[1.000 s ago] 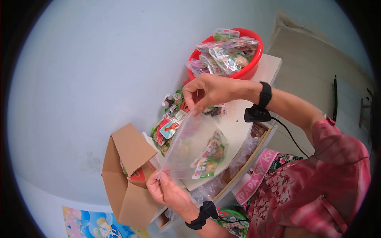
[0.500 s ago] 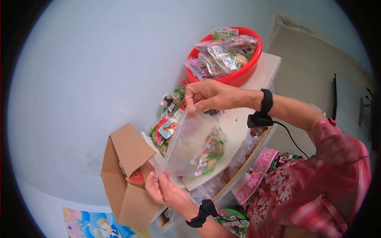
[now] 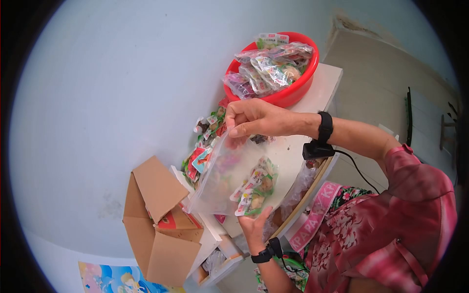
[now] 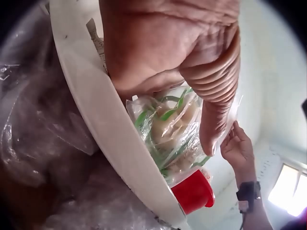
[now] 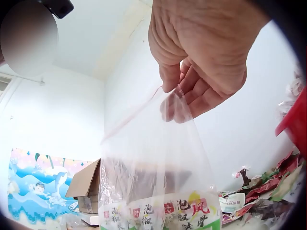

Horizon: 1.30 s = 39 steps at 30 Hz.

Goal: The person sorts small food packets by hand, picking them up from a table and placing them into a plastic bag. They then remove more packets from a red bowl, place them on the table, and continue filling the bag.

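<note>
My right hand pinches the top edge of a clear plastic bag between thumb and fingers. Printed food packets with green edges lie in the bag's lower part, over the white tabletop. At the end of those packets is my left hand, its thumb spread to one side and its fingers mostly hidden. In the left wrist view, the thumb lies stretched along the packets. The right wrist view shows the bag hanging from the pinching fingers, with several packets side by side at its bottom.
A red basin full of bagged packets stands at the table's far end. Loose packets are heaped along the wall. An open cardboard box sits at left. Below the table edge, an open drawer holds clear plastic.
My left hand has let go of the bag's near corner and moved right to the packets. The right hand keeps its pinch on the bag.
</note>
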Each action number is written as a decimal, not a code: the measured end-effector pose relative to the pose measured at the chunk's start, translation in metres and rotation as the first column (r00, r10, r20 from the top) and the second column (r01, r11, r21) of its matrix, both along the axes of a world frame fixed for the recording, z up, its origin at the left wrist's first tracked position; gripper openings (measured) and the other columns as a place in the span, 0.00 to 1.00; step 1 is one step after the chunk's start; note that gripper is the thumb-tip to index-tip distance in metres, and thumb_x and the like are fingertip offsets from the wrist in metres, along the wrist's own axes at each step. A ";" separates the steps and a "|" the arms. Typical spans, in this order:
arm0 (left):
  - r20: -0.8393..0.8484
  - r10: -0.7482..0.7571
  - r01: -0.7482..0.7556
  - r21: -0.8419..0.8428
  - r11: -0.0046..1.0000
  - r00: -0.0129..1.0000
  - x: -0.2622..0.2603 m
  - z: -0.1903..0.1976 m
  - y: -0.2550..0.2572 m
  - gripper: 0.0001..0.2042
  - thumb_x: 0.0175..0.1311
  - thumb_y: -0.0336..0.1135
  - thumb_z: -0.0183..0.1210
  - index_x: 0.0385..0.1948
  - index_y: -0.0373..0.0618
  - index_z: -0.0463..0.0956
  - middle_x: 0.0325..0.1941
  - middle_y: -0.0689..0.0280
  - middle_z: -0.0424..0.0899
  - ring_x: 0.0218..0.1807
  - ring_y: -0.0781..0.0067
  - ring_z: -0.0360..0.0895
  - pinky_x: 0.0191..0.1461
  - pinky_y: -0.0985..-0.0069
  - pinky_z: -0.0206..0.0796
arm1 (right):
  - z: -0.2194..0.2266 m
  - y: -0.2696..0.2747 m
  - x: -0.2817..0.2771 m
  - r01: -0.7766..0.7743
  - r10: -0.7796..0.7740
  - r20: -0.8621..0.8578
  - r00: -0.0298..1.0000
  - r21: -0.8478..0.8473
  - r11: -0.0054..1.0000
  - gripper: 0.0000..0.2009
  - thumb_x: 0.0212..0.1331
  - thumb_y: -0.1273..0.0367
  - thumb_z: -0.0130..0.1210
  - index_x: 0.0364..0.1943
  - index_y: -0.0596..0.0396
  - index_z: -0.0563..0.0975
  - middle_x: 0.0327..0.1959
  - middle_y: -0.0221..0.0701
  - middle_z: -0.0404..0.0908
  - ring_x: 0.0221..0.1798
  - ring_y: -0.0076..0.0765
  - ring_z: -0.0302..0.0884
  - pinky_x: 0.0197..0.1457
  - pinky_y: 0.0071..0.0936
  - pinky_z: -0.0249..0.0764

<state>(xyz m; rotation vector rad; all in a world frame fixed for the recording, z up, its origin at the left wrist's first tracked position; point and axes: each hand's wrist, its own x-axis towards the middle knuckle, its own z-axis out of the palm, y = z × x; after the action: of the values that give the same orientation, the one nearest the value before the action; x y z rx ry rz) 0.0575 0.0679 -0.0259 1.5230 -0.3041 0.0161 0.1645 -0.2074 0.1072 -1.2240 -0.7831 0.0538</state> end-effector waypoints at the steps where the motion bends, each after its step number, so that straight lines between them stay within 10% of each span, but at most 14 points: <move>1: -0.058 -0.007 0.007 -0.003 1.000 0.998 0.002 -0.001 -0.001 0.46 0.47 0.23 0.76 0.74 0.36 0.61 0.69 0.56 0.74 0.68 0.61 0.74 0.75 0.64 0.63 | 0.001 0.000 0.000 0.004 -0.004 -0.009 1.000 0.001 1.000 0.09 0.75 0.66 0.58 0.44 0.55 0.72 0.45 0.35 0.87 0.49 0.27 0.86 0.53 0.28 0.81; 10: -0.043 0.044 -0.037 0.135 0.990 0.998 0.016 -0.006 0.000 0.36 0.52 0.22 0.74 0.67 0.34 0.69 0.60 0.61 0.80 0.59 0.70 0.79 0.66 0.70 0.69 | -0.008 0.000 -0.001 0.051 -0.051 -0.006 0.999 -0.012 0.999 0.14 0.72 0.63 0.62 0.49 0.57 0.72 0.48 0.38 0.88 0.53 0.31 0.85 0.55 0.31 0.79; 13: -0.070 0.065 -0.056 0.117 0.992 0.995 0.013 -0.004 -0.004 0.35 0.53 0.23 0.74 0.66 0.34 0.70 0.58 0.61 0.81 0.56 0.71 0.80 0.64 0.72 0.71 | -0.023 -0.003 -0.009 0.163 -0.149 0.092 0.985 -0.170 0.972 0.26 0.65 0.62 0.70 0.60 0.59 0.71 0.61 0.39 0.80 0.64 0.34 0.78 0.69 0.36 0.72; 14: -0.054 0.075 -0.069 0.102 0.992 0.996 0.014 -0.005 -0.004 0.35 0.53 0.23 0.74 0.65 0.34 0.71 0.58 0.61 0.82 0.56 0.71 0.80 0.63 0.72 0.71 | -0.051 -0.003 -0.014 0.080 -0.075 0.032 0.997 -0.176 0.981 0.42 0.58 0.61 0.75 0.73 0.59 0.63 0.72 0.41 0.69 0.75 0.38 0.67 0.77 0.39 0.65; 20: 0.022 0.075 -0.076 0.055 0.996 0.997 0.021 -0.017 -0.006 0.31 0.54 0.23 0.74 0.62 0.34 0.73 0.58 0.61 0.83 0.56 0.71 0.81 0.62 0.72 0.73 | -0.162 0.025 -0.035 0.092 -0.105 -0.023 0.994 -0.317 0.944 0.55 0.55 0.59 0.77 0.81 0.50 0.49 0.74 0.41 0.68 0.78 0.44 0.64 0.78 0.41 0.63; 24: -0.027 0.074 -0.074 -0.011 0.997 0.997 0.020 -0.019 -0.009 0.30 0.54 0.23 0.74 0.61 0.33 0.74 0.59 0.60 0.82 0.58 0.70 0.80 0.64 0.72 0.71 | -0.144 0.038 -0.053 0.283 -0.301 0.051 0.952 -0.517 0.808 0.56 0.51 0.58 0.78 0.81 0.45 0.51 0.69 0.45 0.74 0.71 0.50 0.74 0.74 0.40 0.68; 39: -0.076 -0.109 0.024 -0.705 0.709 0.991 -0.020 -0.022 -0.024 0.44 0.46 0.21 0.74 0.72 0.41 0.64 0.66 0.62 0.76 0.68 0.60 0.74 0.73 0.60 0.67 | -0.053 0.051 -0.065 0.042 -0.067 -0.152 0.986 -0.162 0.986 0.47 0.53 0.68 0.73 0.77 0.55 0.57 0.70 0.35 0.71 0.74 0.34 0.67 0.79 0.38 0.60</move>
<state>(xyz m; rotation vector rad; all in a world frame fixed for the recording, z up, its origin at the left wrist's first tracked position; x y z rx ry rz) 0.0379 0.0440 -0.0478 0.7353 -0.2225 -0.0110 0.0994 -0.1567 0.0540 -1.3733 -0.6163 0.1687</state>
